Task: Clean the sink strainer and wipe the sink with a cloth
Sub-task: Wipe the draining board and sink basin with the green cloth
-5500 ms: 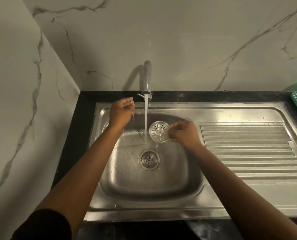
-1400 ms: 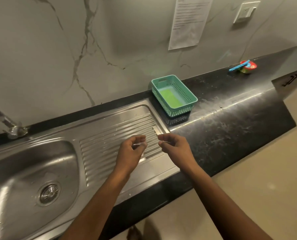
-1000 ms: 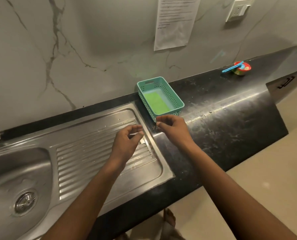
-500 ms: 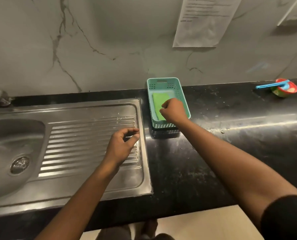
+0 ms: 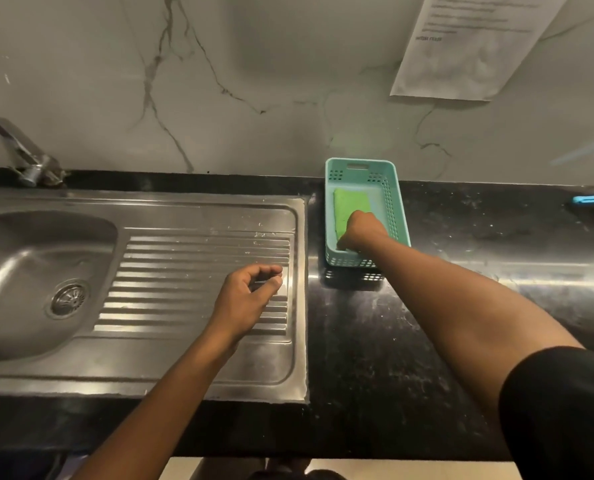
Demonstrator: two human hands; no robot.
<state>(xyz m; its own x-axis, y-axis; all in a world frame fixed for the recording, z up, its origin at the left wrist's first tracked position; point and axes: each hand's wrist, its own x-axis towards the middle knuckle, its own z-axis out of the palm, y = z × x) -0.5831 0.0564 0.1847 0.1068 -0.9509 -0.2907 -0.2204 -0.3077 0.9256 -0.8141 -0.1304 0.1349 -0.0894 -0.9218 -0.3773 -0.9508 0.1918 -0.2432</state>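
The steel sink (image 5: 18,344) lies at the left, with the round strainer (image 5: 68,299) seated in its drain. A green cloth (image 5: 349,206) lies flat inside a teal plastic basket (image 5: 361,164) on the black counter, right of the drainboard. My right hand (image 5: 361,232) is down in the basket, its fingers curled onto the near end of the cloth. My left hand (image 5: 250,292) hovers over the right part of the ribbed drainboard (image 5: 184,258), fingers loosely curled and holding nothing.
A tap (image 5: 22,150) stands at the back left; no water is running. A paper sheet (image 5: 468,46) hangs on the marble wall. A blue-handled item (image 5: 593,199) lies at the far right of the black counter (image 5: 357,358).
My right hand has sunk lower into the basket, onto the near end of the green cloth. My left hand has stayed over the drainboard.
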